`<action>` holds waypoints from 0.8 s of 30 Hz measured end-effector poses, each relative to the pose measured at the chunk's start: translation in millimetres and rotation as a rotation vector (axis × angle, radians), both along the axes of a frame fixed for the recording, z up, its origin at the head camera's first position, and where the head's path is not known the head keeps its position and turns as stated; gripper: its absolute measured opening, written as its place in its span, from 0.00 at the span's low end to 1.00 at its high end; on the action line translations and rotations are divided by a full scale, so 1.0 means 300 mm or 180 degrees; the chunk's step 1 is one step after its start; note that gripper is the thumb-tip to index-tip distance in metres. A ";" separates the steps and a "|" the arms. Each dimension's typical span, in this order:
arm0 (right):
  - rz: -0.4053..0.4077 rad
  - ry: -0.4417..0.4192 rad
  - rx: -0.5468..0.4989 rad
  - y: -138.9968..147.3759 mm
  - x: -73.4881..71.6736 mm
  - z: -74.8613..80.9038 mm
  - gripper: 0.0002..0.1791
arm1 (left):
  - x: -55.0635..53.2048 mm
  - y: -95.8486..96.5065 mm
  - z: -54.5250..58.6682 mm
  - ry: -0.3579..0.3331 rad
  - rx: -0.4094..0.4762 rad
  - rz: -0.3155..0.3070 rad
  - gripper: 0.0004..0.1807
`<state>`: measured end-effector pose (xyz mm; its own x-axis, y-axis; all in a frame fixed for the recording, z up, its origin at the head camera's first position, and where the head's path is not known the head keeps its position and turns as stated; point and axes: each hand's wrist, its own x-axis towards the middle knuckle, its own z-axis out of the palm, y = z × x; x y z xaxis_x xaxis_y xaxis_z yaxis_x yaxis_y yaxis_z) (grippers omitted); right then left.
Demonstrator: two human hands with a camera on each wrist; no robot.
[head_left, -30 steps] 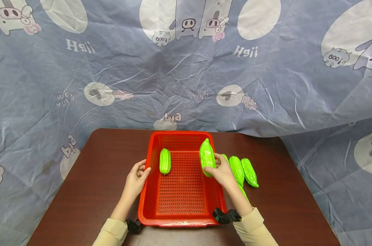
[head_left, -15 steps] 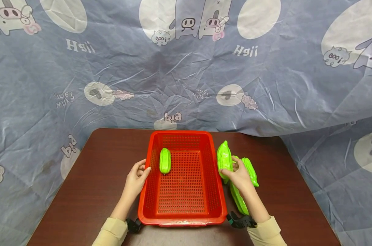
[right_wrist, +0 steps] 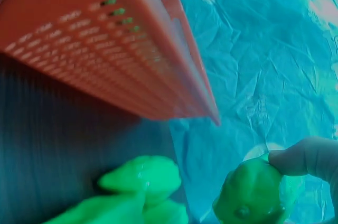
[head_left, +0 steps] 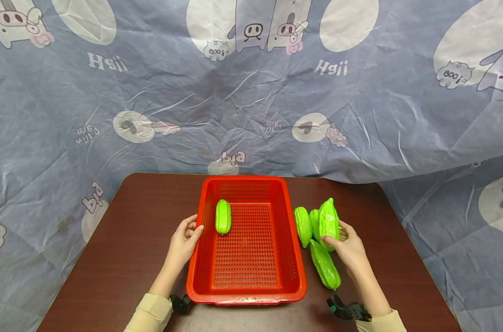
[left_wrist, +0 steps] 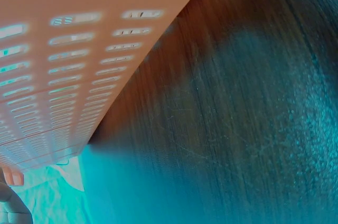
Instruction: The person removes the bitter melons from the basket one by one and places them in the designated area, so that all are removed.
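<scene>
My left hand (head_left: 185,240) grips the left rim of a red plastic basket (head_left: 246,298), thumb on the edge. Inside the basket, near its left wall, lies one bright green bitter melon (head_left: 223,216). Another bitter melon (head_left: 328,219), its pointed end up, is pinched between the thumb and fingers of my right hand (head_left: 351,246), to the right of the basket. The right wrist view shows the thumb (right_wrist: 306,158) pressed on this melon's side. Below and beside it several more melons (head_left: 325,265) lie on the table, some partly hidden by the held one.
The brown wooden table (head_left: 152,198) has its back edge against a blue-grey patterned cloth (head_left: 243,106). One loose melon (head_left: 303,226) lies close by the basket's right wall. A black wrist strap (head_left: 349,310) is on my right arm.
My right hand has carried its bitter melon from over the basket's right side out to the right, above the melons on the table. The left hand and basket have stayed put.
</scene>
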<state>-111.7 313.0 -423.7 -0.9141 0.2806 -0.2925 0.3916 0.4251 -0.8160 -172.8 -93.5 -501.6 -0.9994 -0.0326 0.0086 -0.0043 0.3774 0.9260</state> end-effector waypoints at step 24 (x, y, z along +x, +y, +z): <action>0.0075 -0.0225 0.0188 0.154 0.123 -0.129 0.46 | 0.005 -0.002 -0.002 0.0082 0.0004 0.0022 0.27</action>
